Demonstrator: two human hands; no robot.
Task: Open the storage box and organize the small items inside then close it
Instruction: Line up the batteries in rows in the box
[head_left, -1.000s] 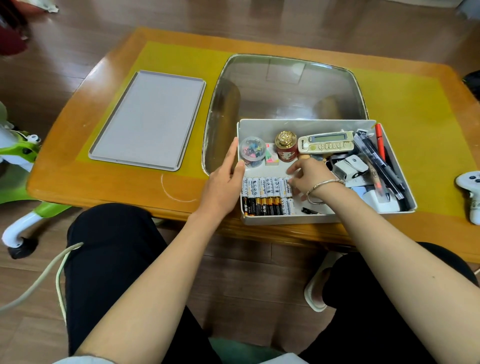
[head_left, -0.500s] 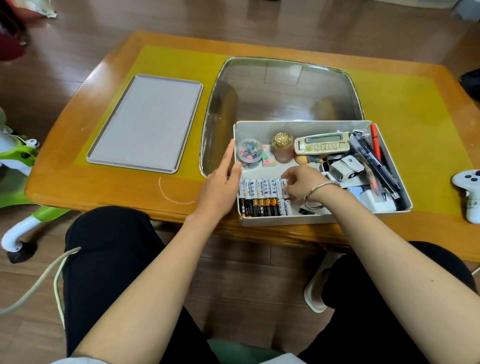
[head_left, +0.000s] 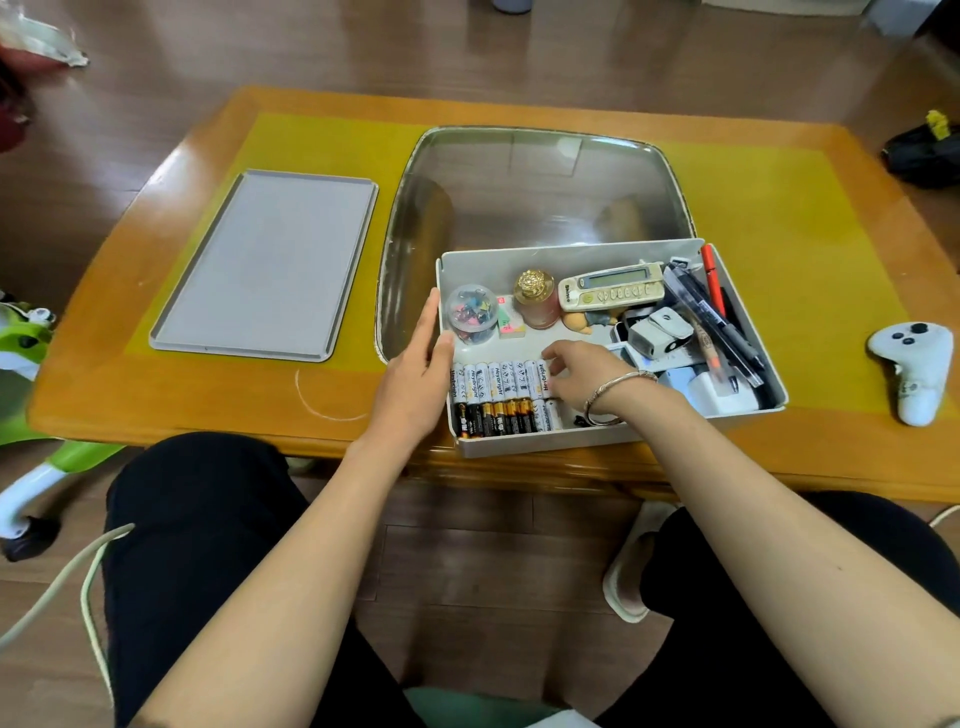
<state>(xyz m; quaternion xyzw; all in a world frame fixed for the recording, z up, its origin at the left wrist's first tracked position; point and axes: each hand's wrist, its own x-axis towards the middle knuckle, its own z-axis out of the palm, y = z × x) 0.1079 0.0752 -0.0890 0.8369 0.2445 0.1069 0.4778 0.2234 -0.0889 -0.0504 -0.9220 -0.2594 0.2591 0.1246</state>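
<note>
1. Head view: open storage box (head_left: 613, 436) sits at the table's near edge.
2. Left hand (head_left: 415, 379), fingers straight, rests against its left wall.
3. Right hand (head_left: 584, 376) fingertips touch the batteries (head_left: 498, 397); whether they pinch one cannot be told.

You face low wooden table (head_left: 156, 395), orange-brown, glossy, with yellow mat (head_left: 779, 218) and central glass inset (head_left: 540, 187). Dark wood-plank floor (head_left: 467, 561) surrounds it. Green-and-white ride-on toy (head_left: 31, 364) stands at your left.
</note>
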